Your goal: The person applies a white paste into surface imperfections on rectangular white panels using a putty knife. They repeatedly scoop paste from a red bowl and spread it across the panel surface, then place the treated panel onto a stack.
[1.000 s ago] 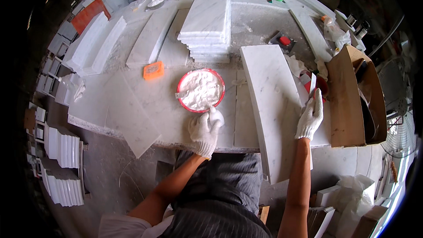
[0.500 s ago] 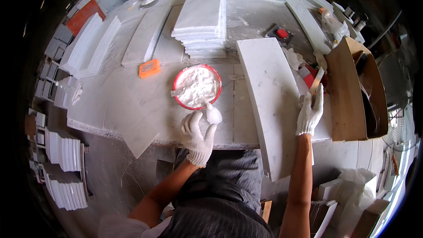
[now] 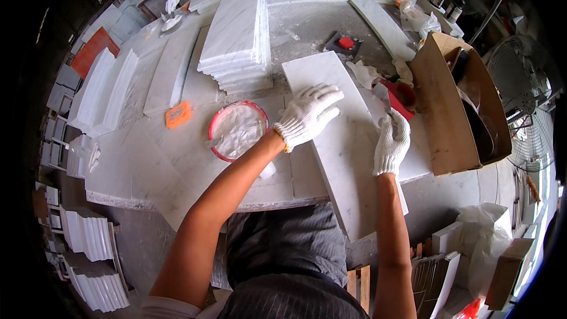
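Observation:
My left hand (image 3: pixel 310 112), in a white knit glove, rests palm down with stretched fingers on a long white marble slab (image 3: pixel 348 159), near its left edge. The slab lies at a slant and juts past the table's front edge. My gloved right hand (image 3: pixel 393 142) is at the slab's right edge, fingers closed around what looks like a putty knife (image 3: pixel 384 98); its handle is hidden. Left of my left hand stands a red-rimmed tub (image 3: pixel 214 149) of white paste (image 3: pixel 239 133). A small white object (image 3: pixel 268 171) beside it is partly covered by my left forearm.
A stack of marble slabs (image 3: pixel 233 35) rises behind the tub, with an orange box (image 3: pixel 178 114) to its left. A cardboard box (image 3: pixel 437 112) and a red tape roll (image 3: pixel 404 95) sit at right. Far left, a co-worker's gloved hand (image 3: pixel 172 3) is over a small bowl (image 3: pixel 171 22).
My left hand has gone from beside the tub up and right onto the slab. My right hand has closed around the putty knife and come nearer the slab. The view has shifted.

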`<act>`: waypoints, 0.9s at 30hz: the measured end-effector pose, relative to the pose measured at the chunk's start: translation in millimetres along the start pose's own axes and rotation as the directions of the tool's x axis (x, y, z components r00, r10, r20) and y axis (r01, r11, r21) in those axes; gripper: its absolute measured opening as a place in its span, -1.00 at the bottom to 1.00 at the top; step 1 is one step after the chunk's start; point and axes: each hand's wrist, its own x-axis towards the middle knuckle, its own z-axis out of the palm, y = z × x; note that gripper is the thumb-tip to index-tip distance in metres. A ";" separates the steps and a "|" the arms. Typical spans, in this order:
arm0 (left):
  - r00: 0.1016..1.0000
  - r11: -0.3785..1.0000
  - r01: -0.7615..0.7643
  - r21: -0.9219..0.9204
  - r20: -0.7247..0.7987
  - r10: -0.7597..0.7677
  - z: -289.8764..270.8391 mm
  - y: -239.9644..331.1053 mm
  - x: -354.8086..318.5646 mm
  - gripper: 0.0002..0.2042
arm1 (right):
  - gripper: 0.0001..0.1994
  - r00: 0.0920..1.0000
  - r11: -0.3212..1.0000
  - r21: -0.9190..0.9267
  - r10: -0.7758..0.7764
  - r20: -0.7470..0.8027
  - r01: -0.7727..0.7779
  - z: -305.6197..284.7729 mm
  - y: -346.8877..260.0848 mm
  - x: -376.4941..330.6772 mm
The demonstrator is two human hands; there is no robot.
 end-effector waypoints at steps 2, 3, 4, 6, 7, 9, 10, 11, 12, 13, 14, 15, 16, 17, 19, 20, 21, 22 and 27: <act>0.993 0.983 -0.084 0.165 0.099 0.068 11.8 -8.6 1.6 -0.64 | -0.81 0.988 0.978 -0.144 -0.152 -0.004 0.150 0.8 2.9 0.2; 0.985 0.969 -0.140 0.202 0.130 0.115 15.2 -6.5 1.6 -0.66 | -0.82 0.982 0.962 -0.200 -0.189 -0.002 0.185 -1.0 -4.2 -1.0; 0.981 0.977 -0.141 0.160 0.159 0.115 16.0 -6.6 0.9 -0.68 | -0.82 0.978 0.952 -0.226 -0.208 0.011 0.205 -1.2 -7.7 -1.5; 0.968 0.987 -0.147 0.065 0.214 0.130 11.1 -5.5 3.0 -0.71 | -0.82 0.969 0.926 -0.286 -0.246 0.031 0.244 -5.2 -11.4 -0.9; 0.965 0.994 0.005 -0.108 0.262 0.024 -4.3 2.4 12.1 -0.74 | -0.81 0.965 0.922 -0.291 -0.259 0.026 0.256 -6.4 -10.7 -0.8; 0.958 0.958 0.242 -0.156 0.195 -0.210 -10.6 0.2 17.4 -0.76 | -0.80 0.978 0.945 -0.254 -0.189 0.083 0.204 -5.6 -16.9 -0.9; 0.929 0.916 0.360 -0.178 0.158 -0.334 -15.4 -3.8 18.7 -0.76 | -0.79 0.980 0.956 -0.229 -0.158 0.122 0.183 -2.4 -20.2 -1.5; 0.976 0.970 0.217 -0.111 0.018 -0.216 2.7 -30.3 12.0 -0.77 | -0.78 0.982 0.971 -0.209 -0.083 0.171 0.119 0.1 -19.6 -3.2; 0.979 0.979 0.201 -0.021 -0.015 -0.201 8.6 -38.8 14.3 -0.76 | -0.78 0.962 0.943 -0.268 -0.137 0.236 0.200 2.1 -20.6 -3.3; 0.982 0.981 0.184 0.065 -0.047 -0.181 14.9 -41.4 19.9 -0.75 | -0.77 0.936 0.903 -0.323 -0.185 0.301 0.283 2.7 -22.8 -2.7; 0.984 0.974 0.169 0.151 -0.077 -0.159 20.5 -44.3 25.1 -0.74 | -0.76 0.902 0.854 -0.371 -0.226 0.368 0.365 3.8 -26.4 -1.9; 0.984 0.963 0.180 0.199 -0.044 -0.174 20.9 -45.0 29.5 -0.73 | -0.73 0.897 0.859 -0.402 -0.135 0.420 0.318 6.2 -37.9 -3.7; 0.982 0.956 0.187 0.226 -0.069 -0.176 23.9 -48.3 31.4 -0.74 | -0.72 0.884 0.831 -0.438 -0.127 0.449 0.342 10.8 -38.3 -4.1; 0.980 0.947 0.196 0.253 -0.094 -0.178 26.6 -52.0 32.5 -0.74 | -0.71 0.870 0.801 -0.472 -0.118 0.478 0.368 16.3 -38.6 -2.9; 0.972 0.944 0.228 0.238 -0.110 -0.207 34.2 -55.2 35.7 -0.75 | -0.68 0.839 0.741 -0.554 -0.025 0.543 0.380 20.4 -41.5 4.7; 0.969 0.943 0.236 0.235 -0.129 -0.210 37.2 -56.8 36.6 -0.74 | -0.68 0.821 0.704 -0.581 -0.004 0.572 0.408 21.2 -45.9 7.8; 0.965 0.939 0.248 0.238 -0.150 -0.217 38.0 -59.1 36.2 -0.74 | -0.67 0.797 0.669 -0.599 0.016 0.603 0.440 23.8 -50.7 9.9; 0.960 0.935 0.261 0.241 -0.170 -0.224 38.4 -61.2 35.4 -0.74 | -0.67 0.773 0.634 -0.613 0.037 0.634 0.472 26.5 -53.0 10.9; 0.934 0.933 0.262 0.247 -0.308 -0.181 39.0 -63.3 35.7 -0.77 | -0.64 0.740 0.600 -0.581 -0.027 0.672 0.550 26.6 -44.6 14.2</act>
